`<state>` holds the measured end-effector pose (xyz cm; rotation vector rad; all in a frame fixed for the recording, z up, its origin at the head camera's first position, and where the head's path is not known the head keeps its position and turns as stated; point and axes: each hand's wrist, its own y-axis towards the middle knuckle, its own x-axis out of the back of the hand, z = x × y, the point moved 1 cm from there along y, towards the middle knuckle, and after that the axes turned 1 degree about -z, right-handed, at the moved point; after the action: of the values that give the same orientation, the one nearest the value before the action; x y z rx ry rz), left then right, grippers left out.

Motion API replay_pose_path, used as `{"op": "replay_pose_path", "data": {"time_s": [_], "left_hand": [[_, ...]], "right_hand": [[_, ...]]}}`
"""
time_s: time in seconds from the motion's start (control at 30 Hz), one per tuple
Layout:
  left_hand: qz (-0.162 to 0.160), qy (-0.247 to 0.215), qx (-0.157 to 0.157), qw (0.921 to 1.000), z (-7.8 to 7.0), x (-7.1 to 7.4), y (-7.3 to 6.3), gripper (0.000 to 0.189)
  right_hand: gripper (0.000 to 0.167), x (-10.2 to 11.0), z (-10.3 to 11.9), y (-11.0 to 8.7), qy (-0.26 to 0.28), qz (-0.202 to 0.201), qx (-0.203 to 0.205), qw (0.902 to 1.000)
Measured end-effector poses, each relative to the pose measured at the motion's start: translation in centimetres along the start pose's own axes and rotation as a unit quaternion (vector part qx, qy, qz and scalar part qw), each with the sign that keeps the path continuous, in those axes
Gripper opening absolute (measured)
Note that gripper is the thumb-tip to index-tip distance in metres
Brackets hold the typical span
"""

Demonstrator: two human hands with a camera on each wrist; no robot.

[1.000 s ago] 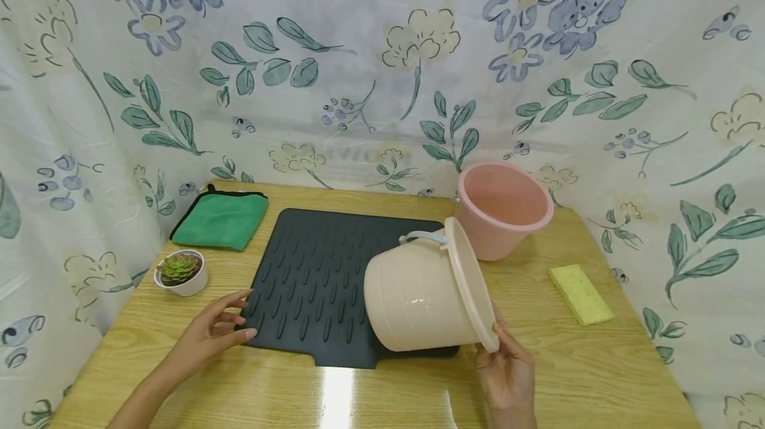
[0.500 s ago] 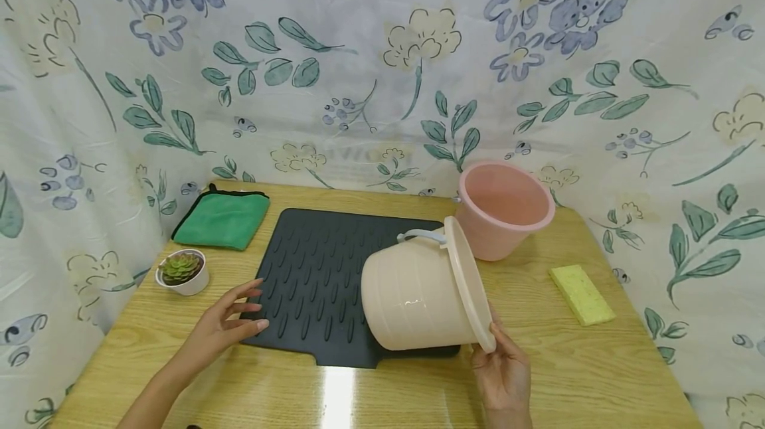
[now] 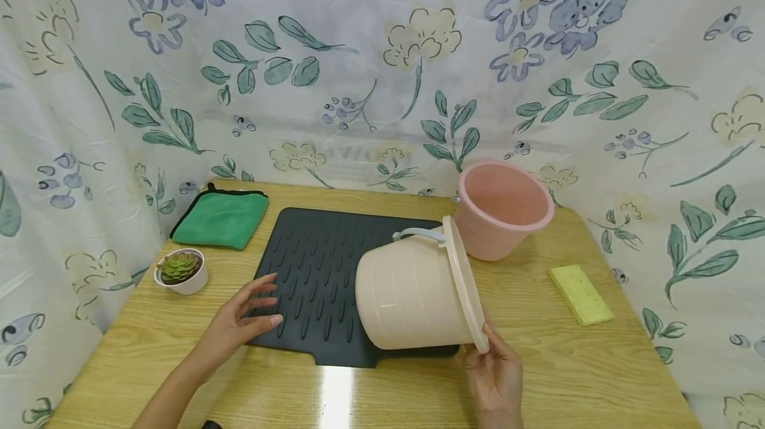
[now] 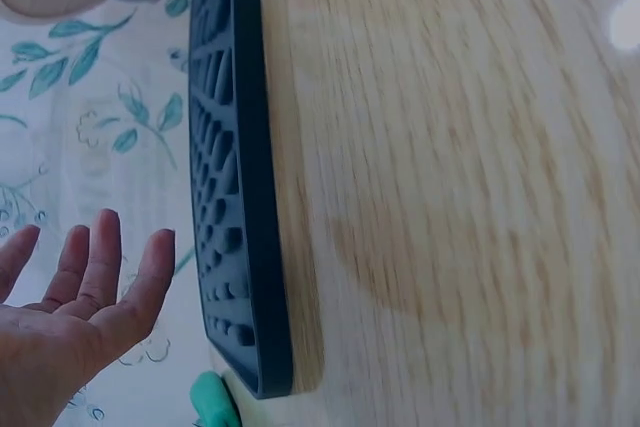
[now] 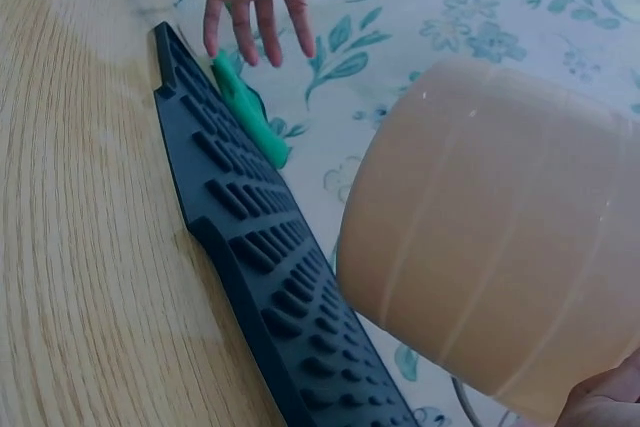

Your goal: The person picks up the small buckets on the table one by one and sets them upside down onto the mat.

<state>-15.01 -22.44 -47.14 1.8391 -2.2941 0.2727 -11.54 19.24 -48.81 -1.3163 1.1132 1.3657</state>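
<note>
A cream bucket (image 3: 412, 296) is tipped on its side above the black ridged mat (image 3: 311, 263), its mouth facing right and its base facing left. My right hand (image 3: 495, 376) grips the lower part of the bucket's rim. In the right wrist view the bucket (image 5: 500, 217) hangs clear of the mat, and part of my right hand (image 5: 605, 397) shows at the lower corner. The pale handle (image 3: 418, 234) lies along the bucket's upper side. My left hand (image 3: 236, 323) hovers over the mat's left edge, fingers spread and slightly bent, apart from the bucket and holding nothing.
A pink bucket (image 3: 502, 210) stands upright behind the cream one. A yellow sponge (image 3: 581, 294) lies at the right. At the left are a folded green cloth (image 3: 221, 218) and a small potted succulent (image 3: 182, 272). A floral curtain (image 3: 358, 84) hangs behind the wooden table (image 3: 574, 376).
The cream bucket has shifted slightly left in my right hand. My left hand has moved right and a little up, over the mat. The other things stay put.
</note>
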Motion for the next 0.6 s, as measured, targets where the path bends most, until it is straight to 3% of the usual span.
{"op": "replay_pose_path", "data": {"time_s": [0.2, 0.6], "left_hand": [[-0.003, -0.013, -0.024, 0.9996, -0.1, -0.7, 0.5, 0.064], [0.006, -0.037, -0.022, 0.9991, -0.5, -1.9, 1.1, 0.065]], "right_hand": [[0.054, 0.2, -0.5, -0.1, 0.021, 0.018, -0.015, 0.9995], [0.053, 0.3, -1.2, 0.0, 0.020, 0.030, -0.018, 0.9992]]}}
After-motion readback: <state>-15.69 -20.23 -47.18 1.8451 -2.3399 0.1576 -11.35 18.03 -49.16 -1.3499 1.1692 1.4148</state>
